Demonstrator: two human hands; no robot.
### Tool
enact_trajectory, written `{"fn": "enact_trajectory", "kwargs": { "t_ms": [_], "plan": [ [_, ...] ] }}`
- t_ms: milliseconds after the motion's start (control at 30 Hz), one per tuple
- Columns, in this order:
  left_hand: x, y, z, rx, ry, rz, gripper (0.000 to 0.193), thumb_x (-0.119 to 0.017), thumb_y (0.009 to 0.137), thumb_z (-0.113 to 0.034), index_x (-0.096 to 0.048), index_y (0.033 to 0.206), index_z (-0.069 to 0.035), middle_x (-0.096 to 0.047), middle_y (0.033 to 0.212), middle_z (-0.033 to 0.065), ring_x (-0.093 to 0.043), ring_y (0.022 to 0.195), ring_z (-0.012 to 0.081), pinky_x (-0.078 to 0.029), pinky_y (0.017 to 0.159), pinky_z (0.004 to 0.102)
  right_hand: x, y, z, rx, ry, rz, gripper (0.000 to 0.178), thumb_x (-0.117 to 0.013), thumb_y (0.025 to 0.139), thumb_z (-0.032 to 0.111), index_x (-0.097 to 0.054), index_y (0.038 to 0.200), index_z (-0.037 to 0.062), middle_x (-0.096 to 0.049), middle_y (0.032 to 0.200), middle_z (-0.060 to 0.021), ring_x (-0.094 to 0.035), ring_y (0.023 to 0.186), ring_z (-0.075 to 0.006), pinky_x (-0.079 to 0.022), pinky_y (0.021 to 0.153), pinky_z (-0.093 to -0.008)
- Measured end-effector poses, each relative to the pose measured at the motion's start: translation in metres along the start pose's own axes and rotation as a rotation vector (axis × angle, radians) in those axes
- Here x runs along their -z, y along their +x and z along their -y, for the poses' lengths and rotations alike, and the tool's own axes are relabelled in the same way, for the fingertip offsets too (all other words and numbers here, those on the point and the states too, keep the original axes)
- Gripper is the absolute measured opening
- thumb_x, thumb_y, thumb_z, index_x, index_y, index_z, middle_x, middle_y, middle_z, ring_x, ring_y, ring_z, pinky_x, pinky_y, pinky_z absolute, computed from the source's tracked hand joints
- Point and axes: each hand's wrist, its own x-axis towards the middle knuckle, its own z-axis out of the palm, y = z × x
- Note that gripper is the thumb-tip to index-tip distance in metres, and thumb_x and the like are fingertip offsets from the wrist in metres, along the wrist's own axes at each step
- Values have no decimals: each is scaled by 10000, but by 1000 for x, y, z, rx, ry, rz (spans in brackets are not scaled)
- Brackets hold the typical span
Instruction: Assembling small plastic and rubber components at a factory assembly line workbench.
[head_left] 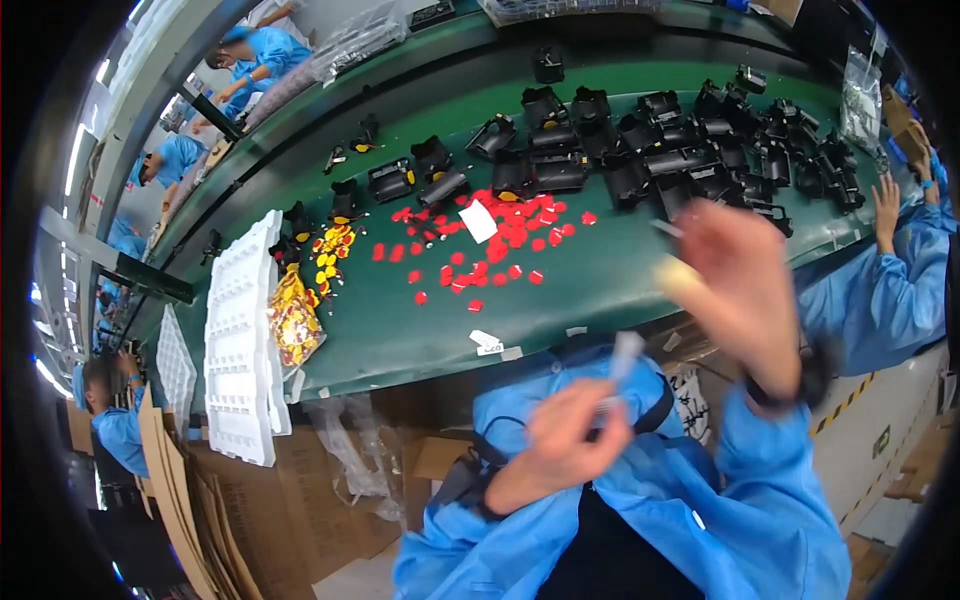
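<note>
My left hand (572,440) is held in front of my body, below the table's near edge, with its fingers curled in. A small whitish piece (627,352), smeared by motion, sticks up from these fingers. Raised over the table's near right part is my right hand (738,290), strongly blurred. A yellowish patch (680,280) shows at one of its fingertips, and a thin pale streak (666,229) lies beside the fingers; whether they grip it is unclear. Beyond the hands, red tabs (495,250) are scattered on the green table (400,345), with a white paper slip (478,222) among them.
Black plastic housings (670,160) crowd the far right. Yellow-and-red pieces (330,250) and a clear bag of them (295,320) lie left, beside white moulded trays (240,340). Cardboard (290,510) stands below. A co-worker's hand (886,208) rests at the right edge.
</note>
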Motion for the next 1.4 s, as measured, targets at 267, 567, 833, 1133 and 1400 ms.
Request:
{"fn": "enact_trajectory", "kwargs": {
  "t_ms": [267,567,833,1133,1400],
  "plan": [
    [-235,-48,64,-243,-185,893,272,-633,832,-109,-549,1030,58,-636,756,222,-648,740,415,-494,595,503,67,-337,-171,-704,-499,-190,162,-703,697,64,-568,775,20,-518,622,-13,-475,560,-117,-403,516,-305],
    [-15,63,23,-349,76,151,78,-619,711,-79,-550,708,-44,-581,691,110,-615,669,287,-487,578,420,-22,-154,-63,-469,180,-230,65,-660,816,-9,-621,861,-35,-605,714,-37,-571,640,-80,-460,567,-246],
    [127,154,136,534,1061,-63,379,-583,886,-386,-672,917,-19,-696,866,209,-687,834,404,-547,730,495,-175,81,-8,4,-174,313,180,-670,741,155,-677,787,-19,-670,772,-238,-670,753,-412,-529,670,-497],
    [118,173,142,679,993,58,452,-660,807,-407,-679,976,12,-701,975,222,-682,935,401,-539,829,474,-225,99,-11,200,-323,205,75,-663,701,18,-622,735,-35,-658,766,-219,-680,721,-394,-552,633,-460],
    [120,182,143,678,1030,111,375,-692,766,-302,-677,965,15,-706,984,218,-685,949,394,-549,838,464,-226,100,-7,152,-246,206,65,-665,711,22,-625,731,-26,-669,790,-217,-679,729,-400,-556,637,-460]
  ]
}}
